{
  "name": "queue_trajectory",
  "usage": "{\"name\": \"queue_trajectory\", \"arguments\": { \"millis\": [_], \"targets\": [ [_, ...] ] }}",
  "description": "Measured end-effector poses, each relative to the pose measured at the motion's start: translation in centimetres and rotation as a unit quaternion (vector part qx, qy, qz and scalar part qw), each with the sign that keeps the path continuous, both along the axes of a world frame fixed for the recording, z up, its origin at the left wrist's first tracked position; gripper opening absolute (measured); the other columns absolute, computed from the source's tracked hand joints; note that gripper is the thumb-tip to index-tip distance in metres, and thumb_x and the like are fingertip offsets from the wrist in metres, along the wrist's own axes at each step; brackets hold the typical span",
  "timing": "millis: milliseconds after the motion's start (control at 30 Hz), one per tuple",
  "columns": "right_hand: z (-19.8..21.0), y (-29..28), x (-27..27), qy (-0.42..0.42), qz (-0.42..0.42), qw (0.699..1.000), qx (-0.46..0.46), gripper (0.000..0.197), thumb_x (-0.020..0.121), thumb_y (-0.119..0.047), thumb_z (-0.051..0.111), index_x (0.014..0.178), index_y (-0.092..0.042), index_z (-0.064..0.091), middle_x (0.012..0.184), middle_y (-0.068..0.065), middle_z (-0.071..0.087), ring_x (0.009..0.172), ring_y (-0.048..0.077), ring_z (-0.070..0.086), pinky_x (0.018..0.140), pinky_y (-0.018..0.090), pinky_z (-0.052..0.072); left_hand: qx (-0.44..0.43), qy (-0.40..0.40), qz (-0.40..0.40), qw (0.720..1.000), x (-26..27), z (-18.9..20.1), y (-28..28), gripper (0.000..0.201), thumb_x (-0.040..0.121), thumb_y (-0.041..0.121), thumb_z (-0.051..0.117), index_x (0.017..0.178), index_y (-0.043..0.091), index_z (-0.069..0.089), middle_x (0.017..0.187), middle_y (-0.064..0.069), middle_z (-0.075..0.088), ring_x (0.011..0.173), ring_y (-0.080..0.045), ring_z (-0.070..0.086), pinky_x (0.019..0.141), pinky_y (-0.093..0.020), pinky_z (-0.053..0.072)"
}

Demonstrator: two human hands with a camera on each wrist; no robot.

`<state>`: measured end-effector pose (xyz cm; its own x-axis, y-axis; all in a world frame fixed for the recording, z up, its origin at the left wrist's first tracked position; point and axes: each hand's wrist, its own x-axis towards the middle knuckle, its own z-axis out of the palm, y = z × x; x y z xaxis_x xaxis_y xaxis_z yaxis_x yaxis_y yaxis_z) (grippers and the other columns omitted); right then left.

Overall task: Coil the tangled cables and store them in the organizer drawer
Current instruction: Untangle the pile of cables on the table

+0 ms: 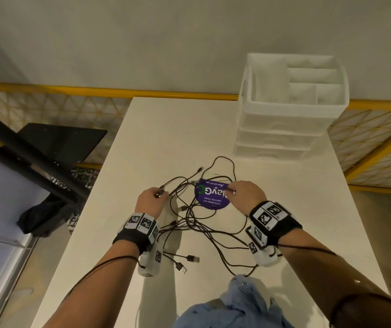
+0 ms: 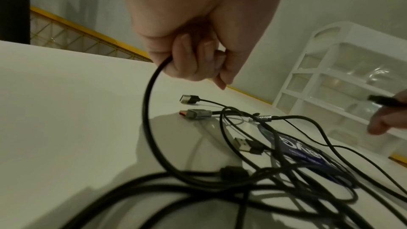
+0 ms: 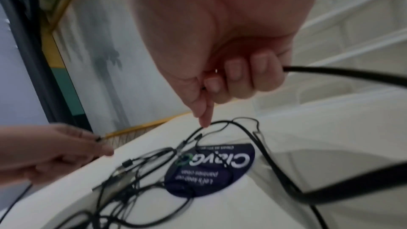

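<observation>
The left hand [image 1: 150, 200] has its fingers [image 2: 187, 62] curled round a black cable [image 2: 147, 104] near a plug end, which hangs in a slack arc from the fist down into the tangled cables [image 1: 189, 221] on the white table [image 1: 142, 143] just below and to the right of those fingers. A round purple sticker [image 1: 212, 195] lies between the 2 hands, under several strands. The right hand [image 1: 244, 195] pinches another cable end [image 3: 330, 72], fingers [image 3: 253, 76] folded tight round it.

To do this step well, I would hold 1 end steady and draw the other outward slowly, watching for loops that tighten into knots, and lift crossing strands off instead of yanking.

The organizer [image 1: 291, 107] stands beyond the right fingers, well apart, its 3 drawers apparently closed.
</observation>
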<state>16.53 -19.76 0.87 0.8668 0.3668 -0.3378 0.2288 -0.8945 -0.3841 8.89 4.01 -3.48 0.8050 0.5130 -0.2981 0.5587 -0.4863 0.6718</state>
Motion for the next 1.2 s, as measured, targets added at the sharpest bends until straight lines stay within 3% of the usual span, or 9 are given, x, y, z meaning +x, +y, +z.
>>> {"name": "queue_trajectory", "arguments": {
  "millis": [167,300,467,533,700,800,933,1067,1200],
  "targets": [
    [-2.3,1.9,1.1,0.028,-0.026,0.999,-0.024,0.04,0.092,-0.035,0.05,0.125,-0.013,0.051,0.121,0.011,0.062,0.107,0.025,0.059,0.088,0.035,0.05,-0.022,-0.034,0.006,0.999,2.9,0.3,0.3,0.021,0.084,0.025,0.064,0.093,0.008,0.07,0.088,-0.015,0.071,0.08,-0.031,0.067,0.075,-0.04,0.058],
    [-4.2,2.0,1.5,0.06,-0.044,0.996,-0.047,0.043,0.09,-0.034,0.053,0.127,-0.012,0.047,0.124,0.011,0.06,0.111,0.027,0.057,0.092,0.037,0.047,0.022,-0.019,-0.039,0.999,5.9,0.4,0.3,0.022,0.084,0.026,0.062,0.095,0.008,0.07,0.095,-0.015,0.071,0.09,-0.03,0.064,0.073,-0.027,0.045],
    [-5.3,1.5,1.3,0.065,-0.061,0.995,-0.04,0.033,0.089,-0.036,0.052,0.112,-0.014,0.057,0.113,0.01,0.065,0.102,0.026,0.06,0.086,0.036,0.05,0.028,0.044,-0.117,0.992,9.2,-1.0,-1.4,0.026,0.084,0.03,0.065,0.101,0.012,0.069,0.109,-0.01,0.07,0.101,-0.027,0.063,0.084,-0.034,0.05],
    [-5.3,0.8,1.1,0.061,-0.071,0.995,-0.025,0.022,0.087,-0.036,0.053,0.097,-0.016,0.058,0.103,0.008,0.066,0.094,0.024,0.061,0.079,0.034,0.051,0.034,0.068,-0.143,0.987,9.5,-1.8,-2.0,0.026,0.084,0.028,0.065,0.105,0.012,0.067,0.113,-0.009,0.069,0.104,-0.026,0.062,0.088,-0.035,0.05],
    [-5.3,-1.4,0.8,0.073,-0.114,0.991,0.013,0.015,0.085,-0.036,0.055,0.079,-0.022,0.052,0.078,-0.002,0.058,0.077,0.019,0.057,0.067,0.03,0.043,0.041,0.06,-0.154,0.985,9.6,-2.2,-2.1,0.029,0.089,0.025,0.057,0.108,0.005,0.065,0.111,-0.016,0.068,0.103,-0.031,0.061,0.083,-0.033,0.047],
    [-5.5,-1.9,0.6,0.085,-0.122,0.989,0.005,0.015,0.083,-0.036,0.057,0.077,-0.023,0.053,0.075,-0.003,0.058,0.078,0.021,0.058,0.07,0.032,0.046,0.005,-0.004,-0.112,0.994,9.3,-1.2,-1.5,0.024,0.089,0.02,0.056,0.103,0.002,0.064,0.104,-0.017,0.067,0.096,-0.03,0.061,0.077,-0.029,0.042],
    [-5.6,-1.8,0.0,0.075,-0.126,0.989,0.004,0.023,0.083,-0.036,0.061,0.099,-0.02,0.056,0.092,-0.003,0.063,0.083,0.017,0.058,0.074,0.03,0.046,-0.058,-0.091,-0.049,0.993,8.1,0.7,-0.6,0.012,0.089,0.019,0.056,0.093,0.007,0.059,0.09,-0.007,0.063,0.081,-0.018,0.053,0.074,-0.026,0.037],
    [-5.0,-0.9,-0.2,0.025,-0.131,0.99,0.036,0.031,0.085,-0.041,0.056,0.109,-0.021,0.054,0.103,0.001,0.068,0.09,0.02,0.063,0.074,0.031,0.05,-0.167,-0.142,-0.035,0.975,6.7,2.4,-0.7,0.006,0.094,0.013,0.049,0.088,0.013,0.052,0.076,-0.001,0.066,0.058,0.005,0.053,0.07,-0.025,0.04],
    [-2.3,0.6,-0.3,-0.011,-0.127,0.976,0.174,0.032,0.091,-0.039,0.05,0.108,-0.015,0.061,0.099,0.005,0.07,0.09,0.021,0.065,0.067,0.027,0.05,-0.309,-0.174,-0.056,0.933,5.5,4.0,-1.5,0.019,0.097,0.01,0.043,0.088,0.021,0.057,0.066,0.001,0.049,0.055,-0.003,0.044,0.049,-0.015,0.034]
  ]
}}
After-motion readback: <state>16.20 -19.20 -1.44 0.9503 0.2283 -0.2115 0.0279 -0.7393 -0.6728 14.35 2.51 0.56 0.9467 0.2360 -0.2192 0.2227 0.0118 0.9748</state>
